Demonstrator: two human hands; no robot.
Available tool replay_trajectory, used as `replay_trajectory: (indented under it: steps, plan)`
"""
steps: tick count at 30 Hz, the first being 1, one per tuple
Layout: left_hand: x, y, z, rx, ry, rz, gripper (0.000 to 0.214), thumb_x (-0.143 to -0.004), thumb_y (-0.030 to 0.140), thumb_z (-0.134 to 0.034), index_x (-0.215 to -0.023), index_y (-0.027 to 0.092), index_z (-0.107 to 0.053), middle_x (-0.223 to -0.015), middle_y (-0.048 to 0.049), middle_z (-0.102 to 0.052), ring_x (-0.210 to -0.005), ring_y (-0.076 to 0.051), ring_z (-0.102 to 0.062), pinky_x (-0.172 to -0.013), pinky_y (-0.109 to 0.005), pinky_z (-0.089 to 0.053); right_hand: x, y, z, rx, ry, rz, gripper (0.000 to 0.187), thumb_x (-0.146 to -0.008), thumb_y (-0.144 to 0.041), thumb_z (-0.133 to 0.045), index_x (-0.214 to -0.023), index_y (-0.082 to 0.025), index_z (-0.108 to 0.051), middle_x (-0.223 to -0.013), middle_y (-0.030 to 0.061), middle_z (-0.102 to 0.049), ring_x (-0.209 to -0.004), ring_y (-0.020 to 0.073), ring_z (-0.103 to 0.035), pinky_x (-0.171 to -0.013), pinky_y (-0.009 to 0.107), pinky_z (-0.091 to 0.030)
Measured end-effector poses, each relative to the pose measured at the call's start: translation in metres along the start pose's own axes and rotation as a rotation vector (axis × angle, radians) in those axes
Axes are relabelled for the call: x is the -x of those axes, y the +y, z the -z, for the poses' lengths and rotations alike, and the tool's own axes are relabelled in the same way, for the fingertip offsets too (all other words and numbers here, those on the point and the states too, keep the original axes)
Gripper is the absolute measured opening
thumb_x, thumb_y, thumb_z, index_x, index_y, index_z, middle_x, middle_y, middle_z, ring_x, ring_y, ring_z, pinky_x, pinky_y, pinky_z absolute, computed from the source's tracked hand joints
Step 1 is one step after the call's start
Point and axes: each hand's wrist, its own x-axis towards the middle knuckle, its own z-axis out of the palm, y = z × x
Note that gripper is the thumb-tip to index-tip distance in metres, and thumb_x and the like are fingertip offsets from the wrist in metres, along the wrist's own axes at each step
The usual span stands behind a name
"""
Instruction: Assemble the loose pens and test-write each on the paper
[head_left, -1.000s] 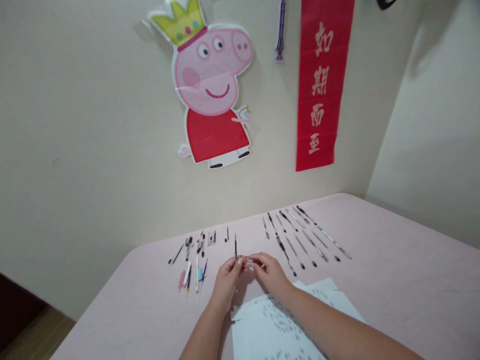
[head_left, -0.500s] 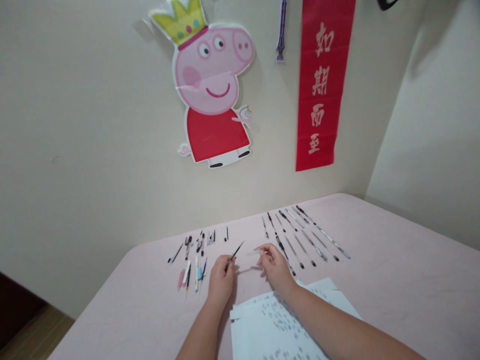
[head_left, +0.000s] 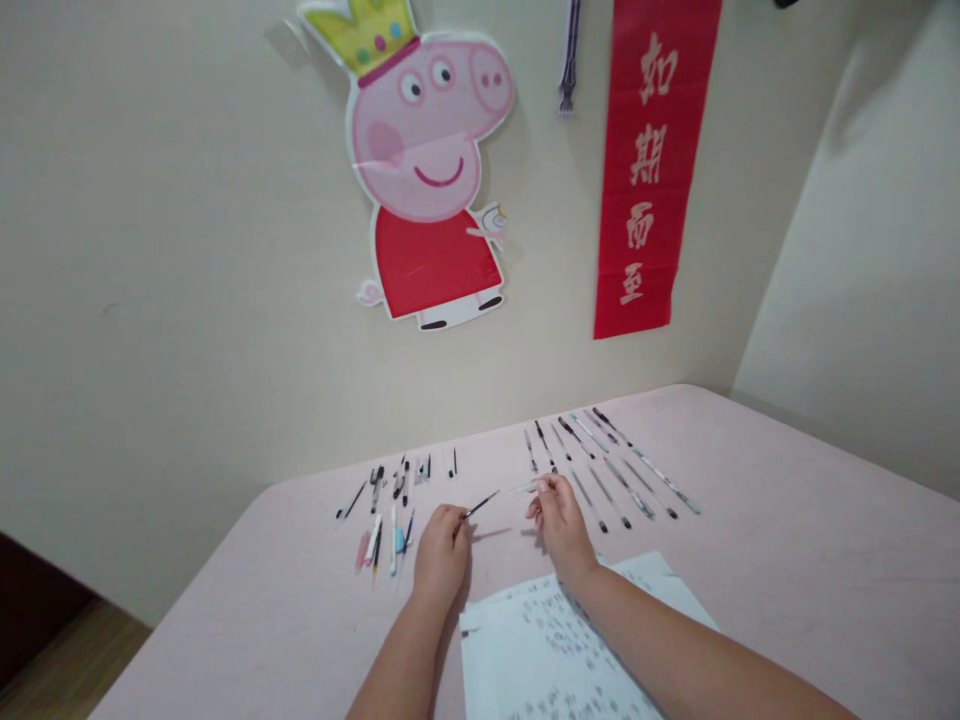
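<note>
My left hand (head_left: 442, 545) is closed in a pinch on a thin black pen refill (head_left: 480, 503) that points up and to the right. My right hand (head_left: 559, 520) pinches a clear pen barrel (head_left: 523, 489), held level with its open end facing the refill's tip. The two parts are close together but apart, a little above the pink table (head_left: 787, 560).
A row of several pens (head_left: 607, 465) lies to the right of my hands. Small pen parts and caps (head_left: 390, 500) lie to the left. Sheets of written paper (head_left: 555, 650) lie under my forearms. A cartoon pig cutout (head_left: 427, 160) and a red banner (head_left: 649, 160) hang on the wall.
My hands were together on the pen; they drew apart, the left taking the refill out, the right carrying the barrel to the right. The refill has tilted from upright to slanted.
</note>
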Motion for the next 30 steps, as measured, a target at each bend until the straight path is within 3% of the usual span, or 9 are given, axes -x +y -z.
replay_trajectory:
  steps: [26, 30]
  plan:
    - [0.0009, 0.0032, -0.0016, -0.009, -0.062, -0.052, 0.022, -0.080, 0.011, -0.044, -0.090, 0.018, -0.063, -0.091, -0.0060, -0.061, -0.086, -0.019, -0.059, -0.079, -0.032, -0.047, 0.0006, 0.0060, -0.0021, 0.093, -0.104, -0.027, 0.033, -0.087, -0.053, -0.043, -0.093, -0.021, -0.050, -0.058, -0.0045, -0.054, -0.041, 0.0089, -0.043, -0.036, 0.018, -0.036]
    - [0.0009, 0.0039, -0.0011, -0.010, -0.061, -0.049, 0.021, -0.080, 0.012, -0.045, -0.089, 0.017, -0.063, -0.090, -0.0064, -0.061, -0.086, -0.019, -0.059, -0.079, -0.033, -0.047, 0.0024, 0.0014, -0.0039, 0.069, -0.134, -0.012, 0.032, -0.087, -0.052, -0.044, -0.093, -0.021, -0.050, -0.069, -0.0005, -0.060, -0.044, 0.0090, -0.048, -0.036, 0.019, -0.039]
